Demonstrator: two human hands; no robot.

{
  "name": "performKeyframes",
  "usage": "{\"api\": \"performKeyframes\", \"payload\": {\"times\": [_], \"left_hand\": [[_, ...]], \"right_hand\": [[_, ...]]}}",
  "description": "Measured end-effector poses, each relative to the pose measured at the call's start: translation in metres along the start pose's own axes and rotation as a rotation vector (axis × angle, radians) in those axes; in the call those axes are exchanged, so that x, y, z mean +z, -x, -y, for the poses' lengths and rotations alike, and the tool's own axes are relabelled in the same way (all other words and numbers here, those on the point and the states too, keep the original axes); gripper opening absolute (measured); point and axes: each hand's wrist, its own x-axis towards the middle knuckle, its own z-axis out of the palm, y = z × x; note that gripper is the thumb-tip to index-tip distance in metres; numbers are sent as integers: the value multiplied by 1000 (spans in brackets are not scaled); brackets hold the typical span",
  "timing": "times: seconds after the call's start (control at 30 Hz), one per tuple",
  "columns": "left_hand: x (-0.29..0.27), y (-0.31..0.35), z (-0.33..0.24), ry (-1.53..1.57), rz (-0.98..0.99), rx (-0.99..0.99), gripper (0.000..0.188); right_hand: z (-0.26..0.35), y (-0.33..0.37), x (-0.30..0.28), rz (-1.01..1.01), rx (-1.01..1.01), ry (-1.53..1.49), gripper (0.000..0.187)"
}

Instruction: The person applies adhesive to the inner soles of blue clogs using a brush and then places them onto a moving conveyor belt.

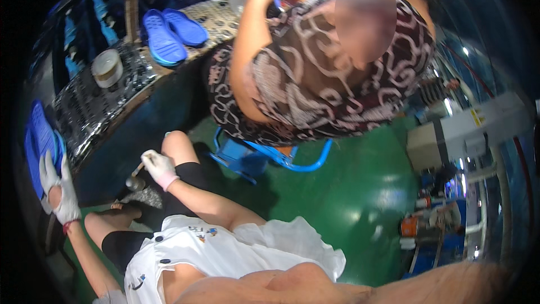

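My left hand [61, 190], in a white glove with a bare patch, reaches to the blue slippers [40, 129] at the far left. Its fingers are stretched out and touch the near part of the pair. In my right hand [159, 168], also gloved in white, is a thin tan stick [140, 167], pinched between the fingers above my knee. Below the stick's lower end sits a small, shiny round container [135, 183]; whether the two touch I cannot tell. The tip of the stick is too small to make out.
A bench [90, 110] with a dark, shiny cover runs along the left, bearing a round tub [107, 68] and another blue slipper pair [167, 36]. Beside me a co-worker [320, 73] handles blue pieces near a blue stool [242, 155]. A grey machine [472, 129] stands right.
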Motion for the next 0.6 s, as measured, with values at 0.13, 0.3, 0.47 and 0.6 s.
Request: {"api": "performKeyframes", "payload": {"times": [0.13, 0.3, 0.47, 0.6], "left_hand": [[40, 24, 57, -23, 56, 203, 40], [63, 26, 60, 133, -34, 263, 34], [62, 34, 77, 266, -65, 40, 24], [15, 37, 36, 337, -74, -46, 20]], "right_hand": [[-10, 9, 4, 13, -64, 4, 18], [-11, 19, -5, 13, -37, 66, 20], [-6, 19, 1, -22, -118, 104, 17], [-7, 13, 12, 41, 47, 181, 32]]}}
